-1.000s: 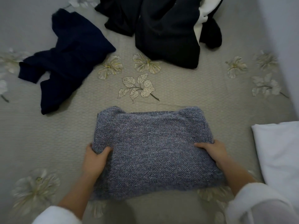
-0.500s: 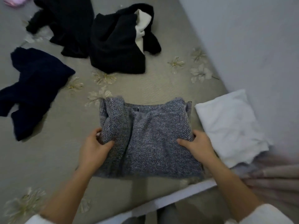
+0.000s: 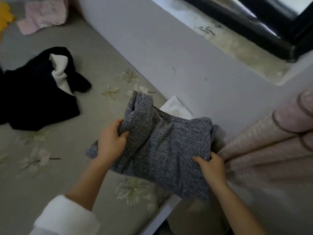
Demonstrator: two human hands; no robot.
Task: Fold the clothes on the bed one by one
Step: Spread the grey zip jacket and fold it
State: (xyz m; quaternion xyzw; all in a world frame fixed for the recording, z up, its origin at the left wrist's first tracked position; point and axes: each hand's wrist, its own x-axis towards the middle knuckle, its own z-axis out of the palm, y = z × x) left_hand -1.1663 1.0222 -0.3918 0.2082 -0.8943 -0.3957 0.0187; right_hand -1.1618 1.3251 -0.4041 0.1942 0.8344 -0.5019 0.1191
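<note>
Sweater of blue-grey knit, folded, bunched.
Left hand and right hand clutch its sides; white cloth behind mostly hidden.

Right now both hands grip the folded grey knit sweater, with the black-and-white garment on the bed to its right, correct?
No. Left hand and right hand grip the folded grey knit sweater, but the black-and-white garment lies on the bed to its left, per the head view.
</note>
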